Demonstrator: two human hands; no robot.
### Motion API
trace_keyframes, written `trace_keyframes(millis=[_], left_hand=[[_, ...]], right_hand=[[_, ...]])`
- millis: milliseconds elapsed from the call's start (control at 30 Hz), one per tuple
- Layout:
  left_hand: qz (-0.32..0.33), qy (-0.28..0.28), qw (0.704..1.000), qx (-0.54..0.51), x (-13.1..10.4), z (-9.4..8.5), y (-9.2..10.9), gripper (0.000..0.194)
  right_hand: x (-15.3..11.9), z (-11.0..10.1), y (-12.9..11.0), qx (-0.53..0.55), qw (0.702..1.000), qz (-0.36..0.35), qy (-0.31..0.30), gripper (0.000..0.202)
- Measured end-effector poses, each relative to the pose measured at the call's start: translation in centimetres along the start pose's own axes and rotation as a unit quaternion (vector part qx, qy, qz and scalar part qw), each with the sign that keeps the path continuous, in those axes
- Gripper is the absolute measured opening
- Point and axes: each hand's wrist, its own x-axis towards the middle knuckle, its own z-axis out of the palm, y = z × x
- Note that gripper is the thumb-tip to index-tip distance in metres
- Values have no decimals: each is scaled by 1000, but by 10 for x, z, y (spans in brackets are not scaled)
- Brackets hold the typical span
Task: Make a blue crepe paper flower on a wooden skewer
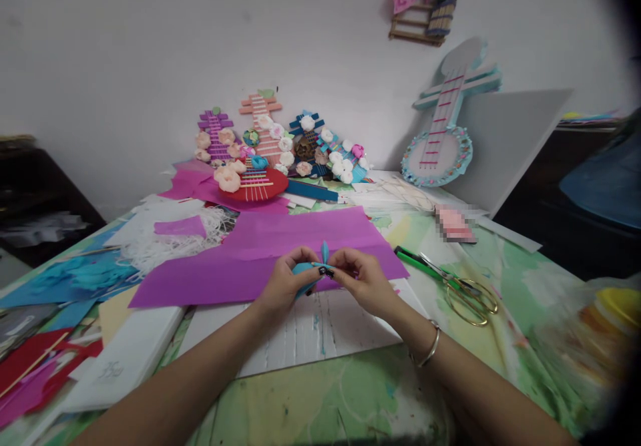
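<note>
My left hand (281,280) is closed on a piece of blue crepe paper (325,252), part of which bulges out under the fingers while a narrow tip sticks up between the two hands. My right hand (364,279) pinches the same paper from the other side, fingertips meeting those of the left. Whatever lies right between the fingertips is mostly hidden. Below and behind both hands spreads a large purple paper sheet (210,279), overlapping a white board (280,352) with glue streaks.
Gold-handled scissors (471,302) and a green cutter (418,262) lie to the right. Shredded white paper (160,249) and blue crepe scraps (83,279) are at left. Several decorated paper instruments, including a red one (270,185), stand at the back. A yellow-lidded container (618,309) sits far right.
</note>
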Motion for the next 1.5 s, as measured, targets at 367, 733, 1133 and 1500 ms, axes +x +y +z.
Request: trace_keyframes(millis=[367, 733, 1133, 1500], left_hand=[[6, -8, 1000, 10, 0, -3, -3, 22], [2, -6, 1000, 22, 0, -2, -1, 22], [1, -4, 1000, 22, 0, -2, 0, 21], [0, -6, 1000, 24, 0, -1, 1, 20]], right_hand=[[0, 0, -1, 8, 1000, 1, 2, 14], [0, 0, 0, -11, 1000, -4, 0, 15], [0, 0, -2, -10, 1000, -9, -2, 14], [0, -1, -2, -13, 1000, -11, 6, 17]])
